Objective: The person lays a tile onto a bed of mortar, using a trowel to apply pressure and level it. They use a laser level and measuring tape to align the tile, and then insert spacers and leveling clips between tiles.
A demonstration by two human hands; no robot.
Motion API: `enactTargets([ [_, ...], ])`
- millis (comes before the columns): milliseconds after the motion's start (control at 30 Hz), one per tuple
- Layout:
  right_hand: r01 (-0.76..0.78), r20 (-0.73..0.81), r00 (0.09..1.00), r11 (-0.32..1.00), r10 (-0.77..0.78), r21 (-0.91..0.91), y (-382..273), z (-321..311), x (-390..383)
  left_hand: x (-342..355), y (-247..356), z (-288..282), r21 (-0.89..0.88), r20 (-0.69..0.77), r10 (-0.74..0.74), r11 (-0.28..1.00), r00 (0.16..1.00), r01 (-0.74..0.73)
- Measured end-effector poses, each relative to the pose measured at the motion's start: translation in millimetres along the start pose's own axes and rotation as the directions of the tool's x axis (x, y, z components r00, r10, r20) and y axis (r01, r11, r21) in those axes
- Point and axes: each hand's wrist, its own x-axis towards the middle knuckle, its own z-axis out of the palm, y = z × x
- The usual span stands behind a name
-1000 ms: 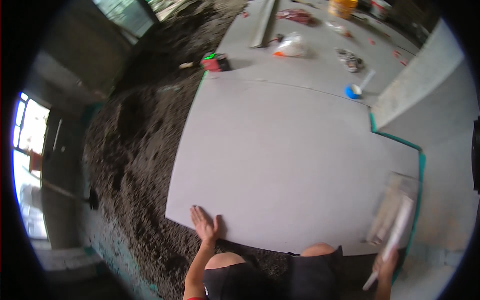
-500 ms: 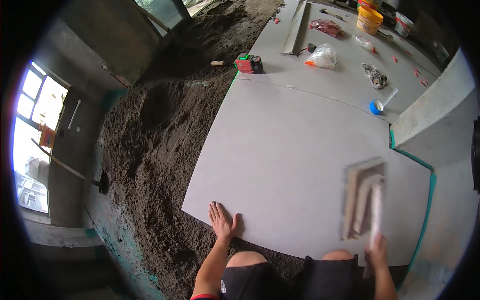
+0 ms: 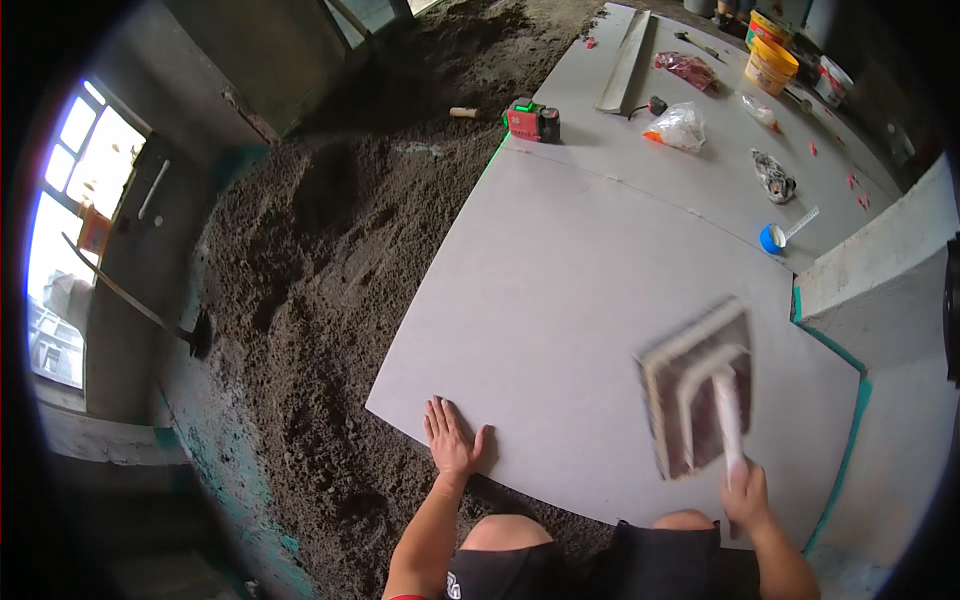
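Observation:
A large pale grey tile lies in front of me. My left hand rests flat on its near-left part, fingers stretched out. My right hand grips the long pale handle of a square padded tamper, slightly motion-blurred, over the right part of the tile; whether its pad touches the surface I cannot tell. A red laser level with green light stands at the tile's far-left corner. Dark, loose mortar runs along the tile's left side and under its near edge, by my bent knees.
On the farther tiles are a metal bar, plastic bags, yellow buckets and a blue cup. A concrete column juts in at right. A long-handled tool leans at the left wall.
The tamper in my right hand has swung leftward from the tile's right edge, its head now farther over the tile. My left hand stays on the tile. The view has shifted somewhat.

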Motion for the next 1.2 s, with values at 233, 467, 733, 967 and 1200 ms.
enactTargets([
  [233, -0.110, 0.232, 0.956, 0.953, 0.179, -0.281, -15, 153, 102, -1, -2, -3, -0.003, -0.015, 0.030, 1.000, 0.999, -0.030],
  [467, 0.215, 0.280, 0.944, 0.969, -0.173, -0.124, -64, 63, 82, 3, -2, -4, 0.003, 0.009, -0.008, 1.000, 1.000, 0.008],
  [733, 0.139, 0.325, 0.946, 0.926, -0.019, -0.351, -92, 164, 154, -3, -6, -12, -0.090, 0.050, -0.014, 0.996, 0.999, 0.018],
  [967, 0.439, 0.525, 0.804, 0.875, -0.280, -0.206, -137, 120, 132, 1, -11, 0, -0.065, 0.051, -0.010, 0.998, 0.999, 0.013],
  [1200, 0.297, 0.500, 0.865, 0.843, -0.039, -0.449, -154, 179, 202, -4, -7, -9, -0.126, -0.001, -0.014, 0.992, 1.000, 0.014],
])
